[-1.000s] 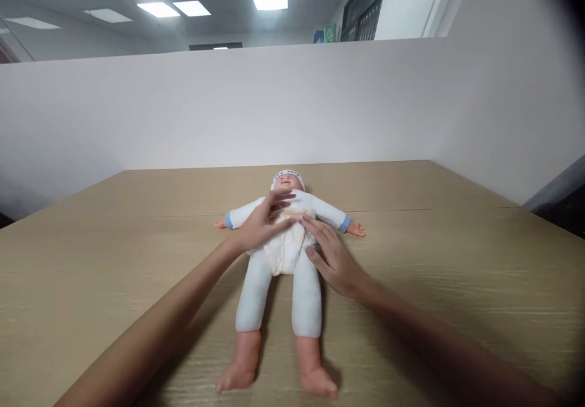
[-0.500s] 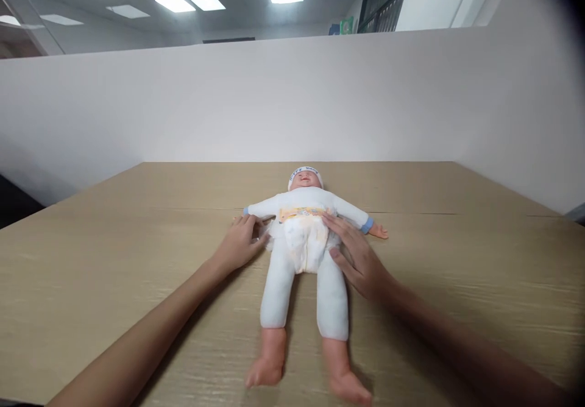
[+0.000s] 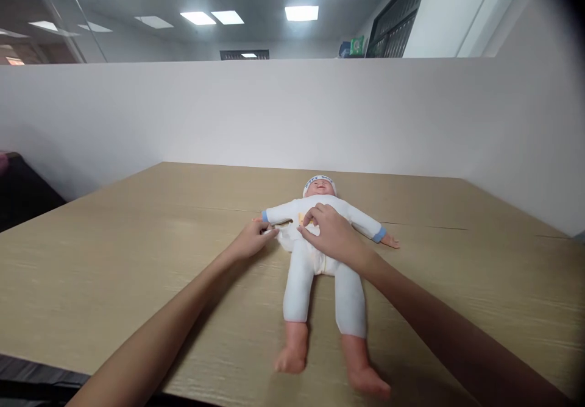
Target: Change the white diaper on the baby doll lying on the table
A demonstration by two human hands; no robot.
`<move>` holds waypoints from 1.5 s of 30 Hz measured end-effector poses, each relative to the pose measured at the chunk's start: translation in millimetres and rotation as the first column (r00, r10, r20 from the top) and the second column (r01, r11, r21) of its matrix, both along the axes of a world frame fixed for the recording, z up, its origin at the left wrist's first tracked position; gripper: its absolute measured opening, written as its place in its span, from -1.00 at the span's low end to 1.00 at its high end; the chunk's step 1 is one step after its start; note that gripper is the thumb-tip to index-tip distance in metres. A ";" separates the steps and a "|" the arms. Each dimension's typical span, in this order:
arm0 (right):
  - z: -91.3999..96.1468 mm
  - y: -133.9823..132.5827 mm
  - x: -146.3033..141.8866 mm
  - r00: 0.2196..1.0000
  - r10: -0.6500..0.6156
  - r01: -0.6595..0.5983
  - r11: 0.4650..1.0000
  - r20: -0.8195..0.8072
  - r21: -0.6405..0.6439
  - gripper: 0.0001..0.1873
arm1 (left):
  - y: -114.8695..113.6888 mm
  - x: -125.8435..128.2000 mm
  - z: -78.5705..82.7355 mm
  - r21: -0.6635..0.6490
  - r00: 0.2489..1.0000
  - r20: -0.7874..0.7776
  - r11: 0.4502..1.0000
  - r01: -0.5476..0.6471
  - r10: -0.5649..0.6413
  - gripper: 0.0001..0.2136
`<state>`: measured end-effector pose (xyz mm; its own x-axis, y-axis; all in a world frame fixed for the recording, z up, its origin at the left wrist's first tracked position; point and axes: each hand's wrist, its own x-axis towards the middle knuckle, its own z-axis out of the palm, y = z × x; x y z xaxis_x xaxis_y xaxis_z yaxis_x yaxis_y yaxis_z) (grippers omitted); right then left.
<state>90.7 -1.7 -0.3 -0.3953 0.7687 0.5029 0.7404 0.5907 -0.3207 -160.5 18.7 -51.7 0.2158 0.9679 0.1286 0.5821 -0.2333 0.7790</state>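
Observation:
A baby doll [image 3: 299, 297] in a white suit with blue cuffs lies face up, its feet toward me. Around its hips is a white diaper [image 3: 325, 267] with a yellow-orange patterned front band, mostly covered by my hand. My left hand [image 3: 250, 239], beside the doll's hip at the left, is closed in a pinch on the diaper's stretched-out side flap [image 3: 286, 235]. Over the doll's belly, my right hand [image 3: 333, 230] has its fingers bent and its thumb at the left edge of the diaper's front. Its exact grip is partly hidden.
The doll rests on a wide wooden table [image 3: 137, 261] with seams across its top. A white partition [image 3: 274, 114] stands along the back, and another wall rises at the right. A dark object [image 3: 27, 187] is beyond the left edge.
My right hand has moved from the diaper's right side across to its front left part. My left hand keeps at the left flap, which is now drawn outward. The view has shifted.

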 end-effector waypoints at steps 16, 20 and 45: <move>-2.9 14.6 12.0 0.991 0.059 -0.089 0.959 -0.117 -0.269 -0.46 | 10.3 64.2 34.3 -0.002 0.909 0.414 0.998 0.058 -0.052 -0.52; 3.0 17.7 21.8 0.967 0.128 -0.200 0.916 -0.219 -0.347 -0.34 | 12.7 85.1 34.1 -0.003 0.901 0.424 0.994 0.108 -0.097 -0.51; 14.4 -10.6 14.8 0.914 0.011 -0.064 0.991 -0.406 -0.118 -0.64 | -23.5 68.4 44.6 0.215 0.972 0.234 0.974 -0.067 0.015 -0.73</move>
<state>105.5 -12.3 14.1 -0.2087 0.8249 0.5253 0.5101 0.5501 -0.6612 -92.1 -4.8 -7.1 0.1161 0.9174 0.3806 0.4060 -0.3935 0.8248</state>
